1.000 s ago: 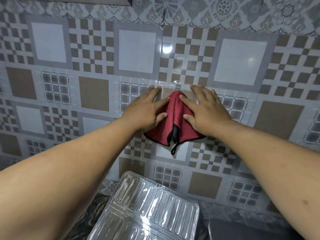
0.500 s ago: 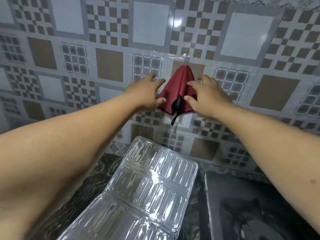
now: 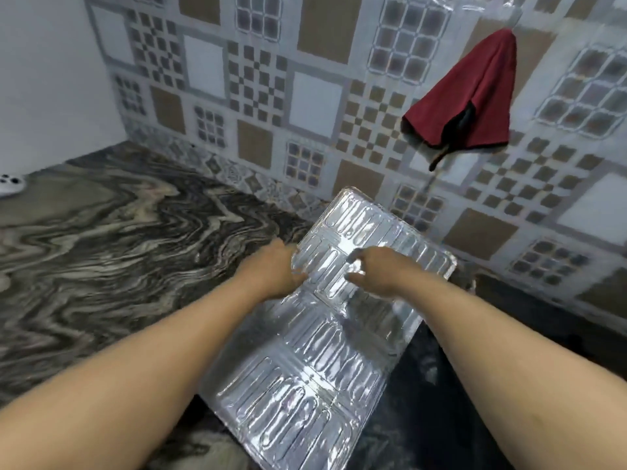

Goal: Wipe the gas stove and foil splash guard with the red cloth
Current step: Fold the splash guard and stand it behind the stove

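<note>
The red cloth point(image 3: 475, 96) with black trim hangs from a hook on the tiled wall at upper right, and neither hand touches it. The foil splash guard point(image 3: 305, 385) leans as ribbed silver panels between the counter and the dark gas stove top point(image 3: 481, 340) at lower right. My left hand point(image 3: 274, 271) grips the left edge of the upper panel, thumb on the front. My right hand point(image 3: 380, 269) is over the same panel, its bent fingers touching the foil. The picture is blurred around the fingers.
A grey marbled counter point(image 3: 118, 249) fills the left half. A small white object point(image 3: 8, 184) sits at its far left edge. The patterned tile wall point(image 3: 305, 96) runs behind the counter, and a plain white wall meets it at the left corner.
Both hands have left the red cloth, which stays hanging on the wall, and have come down onto the foil splash guard. The view has swung down and to the left.
</note>
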